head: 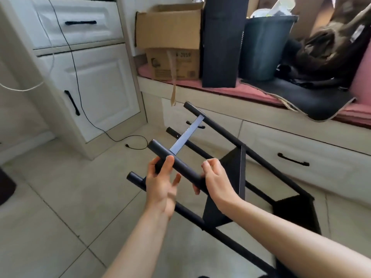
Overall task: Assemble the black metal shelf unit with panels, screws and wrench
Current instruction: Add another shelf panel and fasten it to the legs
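We see a floor of pale square tiles point(60, 207) with dark grout lines. At left stands a white cabinet point(96, 81) with a drawer above a door, both with black handles; a thin black cable point(84, 109) trails down its front onto the floor. At right runs a low cream bench point(281, 141) with drawers — topped by a pink cushion point(230, 90) bearing a cardboard box point(170, 37), a dark bin point(265, 47) and a black mat point(313, 101). Soft daylight throughout.
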A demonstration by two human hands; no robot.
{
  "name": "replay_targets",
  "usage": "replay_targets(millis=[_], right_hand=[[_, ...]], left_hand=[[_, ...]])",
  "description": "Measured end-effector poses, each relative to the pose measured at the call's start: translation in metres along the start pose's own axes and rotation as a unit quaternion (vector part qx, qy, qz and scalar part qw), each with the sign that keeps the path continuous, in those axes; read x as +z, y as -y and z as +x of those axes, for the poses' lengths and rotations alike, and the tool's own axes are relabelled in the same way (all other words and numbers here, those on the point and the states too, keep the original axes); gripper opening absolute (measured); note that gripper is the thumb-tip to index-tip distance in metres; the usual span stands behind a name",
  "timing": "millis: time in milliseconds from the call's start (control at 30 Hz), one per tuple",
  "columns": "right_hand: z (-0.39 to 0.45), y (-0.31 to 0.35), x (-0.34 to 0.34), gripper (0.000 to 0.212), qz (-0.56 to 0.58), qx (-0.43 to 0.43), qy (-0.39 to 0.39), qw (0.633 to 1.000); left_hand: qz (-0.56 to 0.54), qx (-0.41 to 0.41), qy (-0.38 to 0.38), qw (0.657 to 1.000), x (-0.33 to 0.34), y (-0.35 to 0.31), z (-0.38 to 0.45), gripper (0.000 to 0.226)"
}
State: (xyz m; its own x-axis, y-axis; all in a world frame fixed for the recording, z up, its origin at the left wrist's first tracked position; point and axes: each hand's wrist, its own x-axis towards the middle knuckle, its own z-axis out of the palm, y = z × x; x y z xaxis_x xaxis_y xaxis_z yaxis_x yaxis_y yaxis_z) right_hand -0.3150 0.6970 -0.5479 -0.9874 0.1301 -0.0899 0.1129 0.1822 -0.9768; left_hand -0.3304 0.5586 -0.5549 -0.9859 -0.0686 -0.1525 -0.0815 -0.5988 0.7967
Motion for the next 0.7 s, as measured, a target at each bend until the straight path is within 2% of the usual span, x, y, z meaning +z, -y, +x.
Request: replay_targets(millis=[200,400,567,700], right_hand=[[0.015,-0.050,0.022,0.017,-0.045,0.029,0.031,0.998],[0.023,-0.089,0.042,0.016,-0.077,0.066,0.072,0.992],[0.026,-0.117,0.062,0.015,-0.098,0.095,0.109,0.985],[0.022,-0.138,0.074,0.014,-0.114,0.116,0.128,0.978]], left_hand=[[-0.042,-0.061,-0.026,0.997,-0.058,0.048,0.018,0.027],[-0.079,-0.123,-0.054,0.988,-0.111,0.086,0.026,0.030],[-0.113,-0.172,-0.082,0.975,-0.150,0.106,0.027,0.058],[-0.135,-0.207,-0.089,0.965,-0.178,0.124,0.019,0.070]])
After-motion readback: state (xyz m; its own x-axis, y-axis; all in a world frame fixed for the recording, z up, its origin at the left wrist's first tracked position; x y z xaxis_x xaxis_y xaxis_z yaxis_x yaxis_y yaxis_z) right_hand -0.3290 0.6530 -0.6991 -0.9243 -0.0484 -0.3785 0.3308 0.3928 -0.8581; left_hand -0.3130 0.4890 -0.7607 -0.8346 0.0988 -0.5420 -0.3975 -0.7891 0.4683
